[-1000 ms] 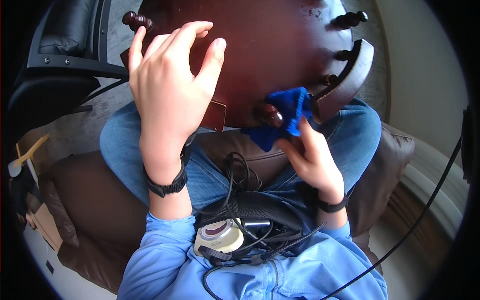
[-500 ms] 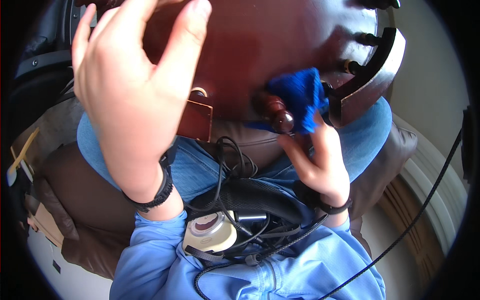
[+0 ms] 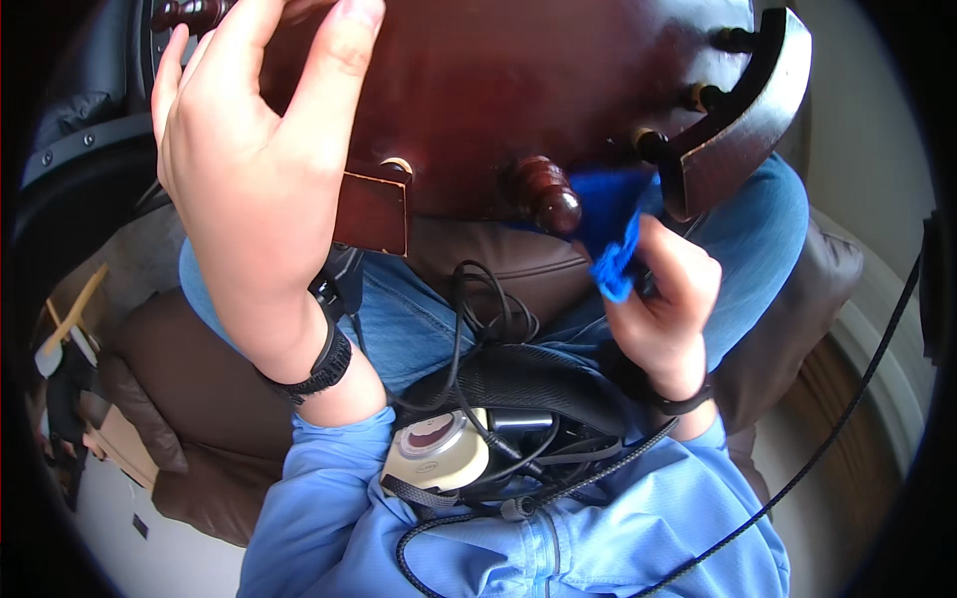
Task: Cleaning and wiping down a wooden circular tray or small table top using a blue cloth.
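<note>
A large, dark red-brown wooden piece of furniture (image 3: 449,110) with a glossy surface lies across my lap. From its near side a turned wooden knob (image 3: 548,196) sticks out toward me. My right hand (image 3: 666,289) is closed on a blue cloth (image 3: 610,214), whose upper part lies against the wood just right of the knob. Over the left part of the wood is my left hand (image 3: 264,169), its fingers stretched out and the thumb apart. Its fingertips are partly cut off by the upper edge, and whether they touch the wood I cannot tell.
A curved wooden rail (image 3: 743,130) on short spindles stands out at the right, and a squared wooden end (image 3: 375,211) juts out near my left wrist. Black cables (image 3: 478,299) and a cream round-dialled device (image 3: 439,453) lie at my waist. A brown leather seat (image 3: 199,379) is under me.
My right hand has drawn the cloth from around the knob to its right side, and the fingers have curled in. The wood has shifted slightly up in view; my left hand stays spread over it.
</note>
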`<state>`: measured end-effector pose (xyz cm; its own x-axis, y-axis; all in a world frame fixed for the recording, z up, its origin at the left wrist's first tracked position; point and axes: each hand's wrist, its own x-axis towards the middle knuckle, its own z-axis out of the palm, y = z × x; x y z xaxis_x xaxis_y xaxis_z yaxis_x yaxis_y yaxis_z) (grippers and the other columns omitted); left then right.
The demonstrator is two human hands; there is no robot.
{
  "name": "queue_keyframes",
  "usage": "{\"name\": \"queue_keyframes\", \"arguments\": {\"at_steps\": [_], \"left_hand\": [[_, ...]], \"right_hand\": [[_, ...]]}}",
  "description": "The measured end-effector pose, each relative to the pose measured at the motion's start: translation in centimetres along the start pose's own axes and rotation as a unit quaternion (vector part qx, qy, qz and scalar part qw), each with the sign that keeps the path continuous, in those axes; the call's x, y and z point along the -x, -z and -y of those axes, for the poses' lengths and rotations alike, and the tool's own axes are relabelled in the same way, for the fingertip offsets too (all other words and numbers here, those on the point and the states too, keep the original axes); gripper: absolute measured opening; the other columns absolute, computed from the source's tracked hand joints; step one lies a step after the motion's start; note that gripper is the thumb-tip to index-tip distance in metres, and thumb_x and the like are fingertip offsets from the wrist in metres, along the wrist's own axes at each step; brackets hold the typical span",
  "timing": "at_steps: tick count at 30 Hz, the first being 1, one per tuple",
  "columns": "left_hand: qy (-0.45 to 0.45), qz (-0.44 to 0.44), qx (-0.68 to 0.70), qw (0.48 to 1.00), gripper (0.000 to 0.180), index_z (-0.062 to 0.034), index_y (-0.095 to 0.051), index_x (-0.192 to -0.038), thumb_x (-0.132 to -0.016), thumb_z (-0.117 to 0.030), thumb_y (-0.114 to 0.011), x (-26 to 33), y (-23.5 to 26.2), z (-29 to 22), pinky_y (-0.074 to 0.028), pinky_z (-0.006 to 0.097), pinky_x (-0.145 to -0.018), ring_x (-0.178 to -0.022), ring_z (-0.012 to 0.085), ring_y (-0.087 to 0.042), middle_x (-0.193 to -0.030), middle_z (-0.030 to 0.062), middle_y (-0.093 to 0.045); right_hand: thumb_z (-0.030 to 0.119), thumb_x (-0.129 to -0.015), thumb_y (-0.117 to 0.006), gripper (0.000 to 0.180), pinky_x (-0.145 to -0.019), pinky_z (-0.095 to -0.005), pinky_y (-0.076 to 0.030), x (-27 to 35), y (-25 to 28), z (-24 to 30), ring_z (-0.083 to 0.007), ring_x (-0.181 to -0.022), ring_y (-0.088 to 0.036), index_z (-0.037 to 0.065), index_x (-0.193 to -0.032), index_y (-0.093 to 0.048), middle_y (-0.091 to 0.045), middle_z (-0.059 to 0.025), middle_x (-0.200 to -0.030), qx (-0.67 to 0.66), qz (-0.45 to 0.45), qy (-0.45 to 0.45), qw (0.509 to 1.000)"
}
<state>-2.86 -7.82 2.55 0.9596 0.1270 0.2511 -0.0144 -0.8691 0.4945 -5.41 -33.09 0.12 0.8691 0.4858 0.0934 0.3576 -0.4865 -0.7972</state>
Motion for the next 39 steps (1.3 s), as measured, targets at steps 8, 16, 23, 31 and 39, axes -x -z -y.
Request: {"name": "queue_keyframes", "arguments": {"at_steps": [8,16,23,31,39], "left_hand": [[0.166,-0.125,0.193,0.959,0.035,-0.0044,-0.057,-0.122,-0.088,-0.012,-0.062,0.2,-2.1,-2.6,-0.038,0.016,-0.05,-0.069,0.002,-0.052,-0.101,0.0025,-0.065],[0.093,-0.064,0.117,0.987,0.022,-0.0007,-0.065,-0.104,-0.083,-0.008,-0.064,0.5,-1.5,-1.5,-0.042,0.019,-0.058,-0.069,0.0065,-0.053,-0.122,0.0097,-0.059],[0.127,-0.005,0.065,0.99,0.025,0.0021,-0.064,-0.106,-0.089,-0.013,-0.054,-0.3,0.0,-2.3,-0.043,0.029,-0.087,-0.106,0.0165,-0.055,-0.127,0.014,-0.056],[0.108,-0.061,0.119,0.985,0.034,0.0049,-0.063,-0.108,-0.093,-0.021,-0.047,-0.2,0.1,-2.2,-0.041,0.031,-0.093,-0.106,0.0196,-0.058,-0.119,0.0155,-0.061],[0.066,-0.156,0.131,0.977,0.053,0.0144,-0.052,-0.118,-0.098,-0.029,-0.029,0.1,-0.2,-1.3,-0.041,0.036,-0.1,-0.108,0.0261,-0.059,-0.116,0.0246,-0.062]], "right_hand": [[-0.003,-0.067,-0.07,0.048,-0.056,-0.0394,-0.051,-0.3,-3.6,2.0,-0.0322,-0.067,-0.062,-0.006,-0.11,-0.05,-0.06,-0.0191,-0.093,-0.065,0.088,0.122,0.986],[0.002,-0.068,-0.062,0.044,-0.051,-0.0314,-0.051,0.1,-3.9,3.8,-0.0216,-0.063,-0.06,0.001,-0.112,-0.055,-0.059,-0.0112,-0.092,0.135,0.197,0.062,0.969],[-0.003,-0.062,-0.063,0.044,-0.053,-0.0325,-0.05,-0.6,-4.8,4.1,-0.0232,-0.065,-0.058,0.001,-0.106,-0.057,-0.059,-0.0087,-0.092,0.099,0.138,0.042,0.985],[-0.005,-0.063,-0.062,0.036,-0.053,-0.0359,-0.05,-1.7,-4.5,4.5,-0.025,-0.066,-0.059,0.0,-0.099,-0.055,-0.061,-0.0126,-0.096,0.067,0.141,0.031,0.987],[-0.005,-0.065,-0.059,0.041,-0.053,-0.0376,-0.052,-0.8,-3.8,4.5,-0.0289,-0.068,-0.061,-0.005,-0.105,-0.051,-0.056,-0.0176,-0.106,0.014,0.203,0.005,0.979]]}}
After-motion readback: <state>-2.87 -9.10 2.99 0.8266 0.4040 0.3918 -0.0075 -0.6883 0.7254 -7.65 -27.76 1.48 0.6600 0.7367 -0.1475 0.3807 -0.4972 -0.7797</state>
